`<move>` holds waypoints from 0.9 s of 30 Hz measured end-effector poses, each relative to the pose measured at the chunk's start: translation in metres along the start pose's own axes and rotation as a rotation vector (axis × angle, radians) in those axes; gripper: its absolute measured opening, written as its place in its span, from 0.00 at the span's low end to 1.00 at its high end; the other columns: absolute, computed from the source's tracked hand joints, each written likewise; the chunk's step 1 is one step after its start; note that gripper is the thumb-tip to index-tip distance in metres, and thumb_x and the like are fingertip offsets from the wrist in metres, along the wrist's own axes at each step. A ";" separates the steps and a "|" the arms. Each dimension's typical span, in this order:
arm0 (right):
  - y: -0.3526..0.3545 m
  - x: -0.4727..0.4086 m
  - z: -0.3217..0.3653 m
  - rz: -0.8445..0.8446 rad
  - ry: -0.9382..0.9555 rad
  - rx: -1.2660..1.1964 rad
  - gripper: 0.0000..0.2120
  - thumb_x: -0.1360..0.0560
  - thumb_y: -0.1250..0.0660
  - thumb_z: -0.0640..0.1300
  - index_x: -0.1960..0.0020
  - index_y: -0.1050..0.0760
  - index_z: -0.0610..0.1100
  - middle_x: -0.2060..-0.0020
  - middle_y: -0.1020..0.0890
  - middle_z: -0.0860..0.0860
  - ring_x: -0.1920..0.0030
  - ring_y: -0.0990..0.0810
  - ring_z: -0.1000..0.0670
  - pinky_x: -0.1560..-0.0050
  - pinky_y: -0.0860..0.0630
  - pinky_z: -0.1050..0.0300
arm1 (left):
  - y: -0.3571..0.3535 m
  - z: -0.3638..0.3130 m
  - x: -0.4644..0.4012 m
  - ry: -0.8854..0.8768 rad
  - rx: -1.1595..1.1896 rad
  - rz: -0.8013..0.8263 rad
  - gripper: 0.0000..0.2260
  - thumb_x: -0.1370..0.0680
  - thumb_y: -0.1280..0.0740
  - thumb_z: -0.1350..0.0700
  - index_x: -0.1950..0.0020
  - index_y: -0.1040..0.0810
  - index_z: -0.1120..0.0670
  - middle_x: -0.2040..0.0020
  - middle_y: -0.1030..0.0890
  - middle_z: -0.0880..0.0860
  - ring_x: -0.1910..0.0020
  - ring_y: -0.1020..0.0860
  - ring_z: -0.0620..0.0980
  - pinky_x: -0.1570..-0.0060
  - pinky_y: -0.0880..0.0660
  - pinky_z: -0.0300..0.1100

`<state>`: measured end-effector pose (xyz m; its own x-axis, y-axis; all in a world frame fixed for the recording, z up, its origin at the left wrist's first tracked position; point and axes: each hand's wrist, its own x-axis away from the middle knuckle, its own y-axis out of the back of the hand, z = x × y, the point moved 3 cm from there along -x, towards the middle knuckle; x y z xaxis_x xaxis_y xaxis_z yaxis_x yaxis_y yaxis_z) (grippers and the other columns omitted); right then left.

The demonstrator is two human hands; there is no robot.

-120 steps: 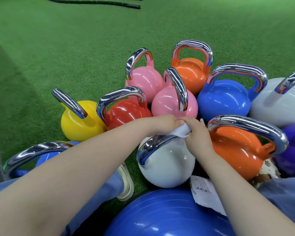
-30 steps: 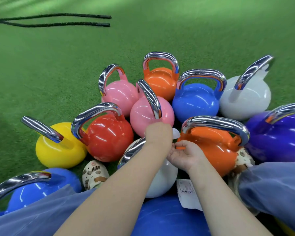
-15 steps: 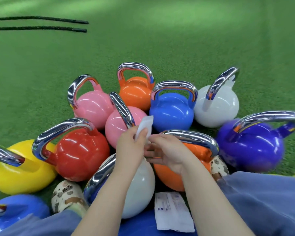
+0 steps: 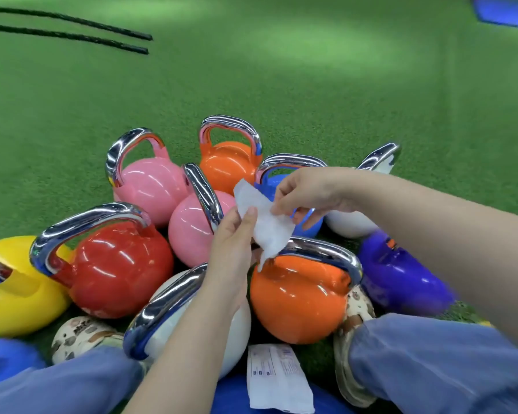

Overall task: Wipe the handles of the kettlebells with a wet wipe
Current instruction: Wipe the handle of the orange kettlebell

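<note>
Both hands hold a white wet wipe (image 4: 266, 222) up in the air above the cluster of kettlebells. My left hand (image 4: 231, 252) pinches its lower left side with the thumb on top. My right hand (image 4: 305, 194) pinches its upper right edge. The wipe's lower tip hangs just over the chrome handle (image 4: 326, 252) of the near orange kettlebell (image 4: 296, 300). Below my left forearm stands the white kettlebell (image 4: 234, 333) with its chrome handle (image 4: 162, 309). Red (image 4: 117, 267), two pink (image 4: 153, 189) (image 4: 195, 231), far orange (image 4: 228, 162), blue (image 4: 266, 186) and purple (image 4: 398, 273) kettlebells surround them.
A yellow kettlebell (image 4: 15, 291) lies at the left edge. A wipe packet (image 4: 278, 380) lies on a blue ball (image 4: 231, 398) between my knees. My patterned shoes (image 4: 78, 333) (image 4: 356, 306) sit beside the bells. Two black ropes (image 4: 72, 31) lie on the green turf far left.
Both hands left the white kettlebell's handle and lifted the wipe. My right hand moved up and right, spreading the wipe open between the hands. The view shifted right.
</note>
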<state>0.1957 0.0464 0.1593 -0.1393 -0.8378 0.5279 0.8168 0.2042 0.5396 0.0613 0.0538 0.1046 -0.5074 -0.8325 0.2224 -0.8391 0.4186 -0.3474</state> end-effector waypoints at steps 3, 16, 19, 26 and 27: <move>0.010 0.004 -0.009 0.008 0.002 0.084 0.10 0.25 0.33 0.44 0.64 0.28 0.48 0.67 0.25 0.54 0.62 0.26 0.55 0.54 0.26 0.58 | 0.002 0.010 0.001 0.034 -0.176 -0.015 0.06 0.22 0.37 0.54 0.57 0.29 0.53 0.60 0.24 0.52 0.69 0.27 0.43 0.79 0.33 0.32; 0.016 0.005 -0.056 0.203 -0.029 -0.278 0.05 0.23 0.37 0.42 0.56 0.25 0.44 0.63 0.20 0.48 0.67 0.21 0.49 0.58 0.20 0.53 | -0.004 0.029 0.004 -0.140 -0.256 0.086 0.06 0.27 0.31 0.62 0.62 0.25 0.55 0.70 0.23 0.47 0.72 0.27 0.45 0.69 0.28 0.37; 0.015 0.001 -0.059 0.267 -0.002 -0.396 0.04 0.25 0.37 0.45 0.54 0.27 0.44 0.59 0.22 0.46 0.63 0.22 0.46 0.57 0.20 0.52 | -0.004 0.036 -0.002 -0.141 -0.204 0.014 0.04 0.32 0.30 0.54 0.65 0.23 0.50 0.69 0.22 0.49 0.68 0.26 0.49 0.64 0.28 0.43; 0.004 -0.013 -0.068 0.233 0.042 -0.421 0.11 0.30 0.33 0.28 0.53 0.26 0.42 0.58 0.24 0.45 0.59 0.22 0.48 0.64 0.22 0.64 | -0.007 0.036 -0.004 -0.274 -0.188 -0.050 0.11 0.30 0.29 0.62 0.69 0.26 0.51 0.69 0.21 0.43 0.70 0.27 0.40 0.67 0.30 0.31; 0.004 -0.014 -0.068 0.225 0.044 -0.406 0.12 0.31 0.33 0.27 0.53 0.26 0.42 0.57 0.24 0.45 0.58 0.23 0.47 0.64 0.23 0.64 | -0.006 0.036 -0.003 -0.313 -0.221 -0.063 0.11 0.30 0.29 0.59 0.68 0.29 0.53 0.70 0.23 0.43 0.71 0.29 0.39 0.68 0.31 0.31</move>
<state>0.2395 0.0244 0.1093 0.0833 -0.8177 0.5695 0.9783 0.1760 0.1097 0.0750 0.0411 0.0736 -0.3981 -0.9151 -0.0636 -0.9059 0.4031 -0.1296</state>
